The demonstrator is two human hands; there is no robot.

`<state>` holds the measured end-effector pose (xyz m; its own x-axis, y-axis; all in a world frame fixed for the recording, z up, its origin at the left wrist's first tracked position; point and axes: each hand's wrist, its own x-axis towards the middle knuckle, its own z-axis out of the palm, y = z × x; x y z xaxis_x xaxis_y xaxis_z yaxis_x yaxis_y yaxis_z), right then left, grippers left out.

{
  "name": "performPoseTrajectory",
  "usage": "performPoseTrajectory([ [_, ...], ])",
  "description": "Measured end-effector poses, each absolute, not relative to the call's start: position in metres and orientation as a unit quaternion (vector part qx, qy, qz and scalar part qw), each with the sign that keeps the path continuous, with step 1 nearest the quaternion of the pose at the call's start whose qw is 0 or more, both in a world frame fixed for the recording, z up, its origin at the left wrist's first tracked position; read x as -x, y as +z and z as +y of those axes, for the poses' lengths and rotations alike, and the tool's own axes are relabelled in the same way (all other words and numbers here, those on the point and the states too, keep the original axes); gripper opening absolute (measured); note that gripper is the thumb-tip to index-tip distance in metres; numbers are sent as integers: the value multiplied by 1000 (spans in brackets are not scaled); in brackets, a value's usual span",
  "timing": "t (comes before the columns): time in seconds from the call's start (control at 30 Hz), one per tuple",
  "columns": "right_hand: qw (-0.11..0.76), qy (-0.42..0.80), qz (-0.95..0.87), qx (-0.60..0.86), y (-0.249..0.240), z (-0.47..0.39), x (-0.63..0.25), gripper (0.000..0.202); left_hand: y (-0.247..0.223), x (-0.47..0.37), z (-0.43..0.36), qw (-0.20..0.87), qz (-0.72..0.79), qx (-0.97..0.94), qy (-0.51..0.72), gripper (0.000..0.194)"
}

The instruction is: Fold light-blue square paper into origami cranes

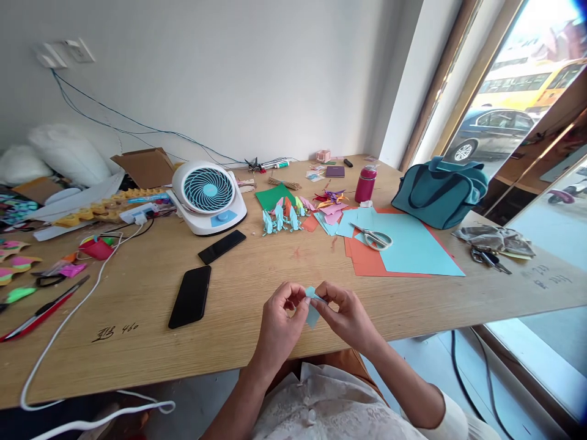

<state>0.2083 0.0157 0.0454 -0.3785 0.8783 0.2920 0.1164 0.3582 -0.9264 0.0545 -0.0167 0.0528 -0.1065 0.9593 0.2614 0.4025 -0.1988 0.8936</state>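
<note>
A small folded piece of light blue paper (312, 316) is pinched between both my hands, just above the front edge of the wooden table. My left hand (285, 315) grips its left side between thumb and forefinger. From the other side, my right hand (343, 311) closes thumb and fingers on its upper right part. Fingertips hide some of the folds. Beyond my hands stand several light blue folded paper figures (280, 220). White-handled scissors (376, 239) lie on large light blue sheets (413, 244), with orange sheets (364, 261) underneath.
Two black phones (189, 297) lie to the left, near a white fan (208, 198). A pink bottle (365, 184) and a teal bag (443, 192) stand at the back right. Keys (490, 260) lie at the right. A white cable (85, 299) crosses the table's left side.
</note>
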Motion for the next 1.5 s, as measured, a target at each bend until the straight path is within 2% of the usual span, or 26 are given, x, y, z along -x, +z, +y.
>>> performPoseTrajectory([
  [0.23, 440, 408, -714, 361, 46, 11, -206, 25, 54, -50, -17, 285, 553, -612, 489, 15],
  [0.53, 414, 419, -729, 349, 41, 12, -206, 20, 46, -43, -12, 403, 511, -565, 508, 22],
  [0.7, 430, 361, -751, 349, 38, 10, -204, 14, 52, -50, -17, 284, 530, -616, 509, 13],
  [0.8, 444, 354, -747, 346, 36, 7, -202, 13, 55, -51, -18, 262, 529, -621, 516, 15],
  [1.1, 423, 403, -734, 347, 35, 8, -203, 23, 53, -48, -10, 453, 512, -504, 528, 30],
  [1.27, 422, 447, -705, 354, 30, 10, -203, 30, 57, -49, -6, 414, 524, -517, 535, 30],
  [1.5, 445, 433, -697, 360, 29, 8, -201, 31, 54, -48, -5, 414, 510, -554, 512, 25],
])
